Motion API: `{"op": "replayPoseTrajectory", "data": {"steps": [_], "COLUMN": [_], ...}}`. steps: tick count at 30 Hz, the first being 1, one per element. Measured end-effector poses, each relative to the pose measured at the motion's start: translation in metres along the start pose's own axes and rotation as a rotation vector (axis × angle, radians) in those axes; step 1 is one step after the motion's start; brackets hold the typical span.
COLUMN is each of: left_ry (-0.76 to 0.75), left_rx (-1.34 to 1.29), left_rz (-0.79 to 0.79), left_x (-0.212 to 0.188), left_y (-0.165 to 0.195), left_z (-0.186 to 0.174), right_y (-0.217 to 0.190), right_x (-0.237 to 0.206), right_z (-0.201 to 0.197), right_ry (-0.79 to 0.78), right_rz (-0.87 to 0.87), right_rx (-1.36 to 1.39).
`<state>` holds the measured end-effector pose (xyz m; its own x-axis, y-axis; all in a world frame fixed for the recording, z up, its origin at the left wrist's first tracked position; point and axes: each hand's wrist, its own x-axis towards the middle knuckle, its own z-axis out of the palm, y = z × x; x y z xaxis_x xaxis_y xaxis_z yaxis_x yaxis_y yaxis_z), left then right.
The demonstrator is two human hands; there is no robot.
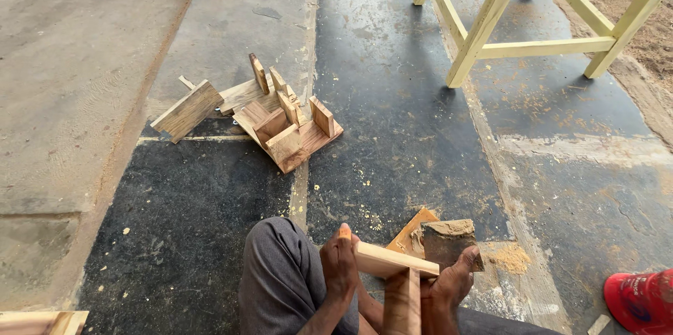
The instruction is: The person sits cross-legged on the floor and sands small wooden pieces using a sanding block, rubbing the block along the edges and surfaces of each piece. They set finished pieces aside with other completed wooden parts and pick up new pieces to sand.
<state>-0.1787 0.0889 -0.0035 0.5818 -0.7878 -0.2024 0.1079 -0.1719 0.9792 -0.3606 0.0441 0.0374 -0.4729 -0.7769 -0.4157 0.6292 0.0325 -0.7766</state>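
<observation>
My left hand grips the left end of a pale wooden T-shaped piece held over my lap. My right hand holds the right end of the same piece, where its crossbar meets the upright stem that runs down between my hands. Just beyond my right hand lies a folded piece of sandpaper on an orange-brown scrap, with sawdust beside it. My grey-trousered knee is to the left of my hands.
A pile of small wooden blocks and boards lies on the dark concrete floor ahead, with a loose plank at its left. A pale yellow wooden frame stands at the top right. A red object sits at the lower right corner.
</observation>
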Motion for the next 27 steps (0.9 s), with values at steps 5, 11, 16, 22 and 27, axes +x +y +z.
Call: {"op": "replayPoseTrajectory", "data": {"steps": [5,11,16,22,27], "left_ry": [-0.018,0.127,0.080,-0.013,-0.639], "left_rx": [-0.553,-0.734,-0.635,-0.950,-1.320], "left_rz": [-0.232,-0.153,-0.032,-0.052,0.142], "left_x": [0.012,0.004,0.002,0.005,0.028], "left_y": [0.024,0.033,0.050,0.056,0.048], "left_z": [0.006,0.010,0.014,0.013,-0.009], "right_y": [-0.021,-0.011,-0.004,-0.010,-0.015], "right_x": [-0.042,-0.045,-0.037,-0.035,-0.022], "right_z": [0.024,0.014,0.008,0.001,-0.015], "right_ry": [-0.097,-0.151,-0.182,-0.252,-0.340], "right_rz": [0.009,0.048,0.098,0.059,-0.019], "right_rx": [0.076,0.098,0.229,0.169,0.198]}}
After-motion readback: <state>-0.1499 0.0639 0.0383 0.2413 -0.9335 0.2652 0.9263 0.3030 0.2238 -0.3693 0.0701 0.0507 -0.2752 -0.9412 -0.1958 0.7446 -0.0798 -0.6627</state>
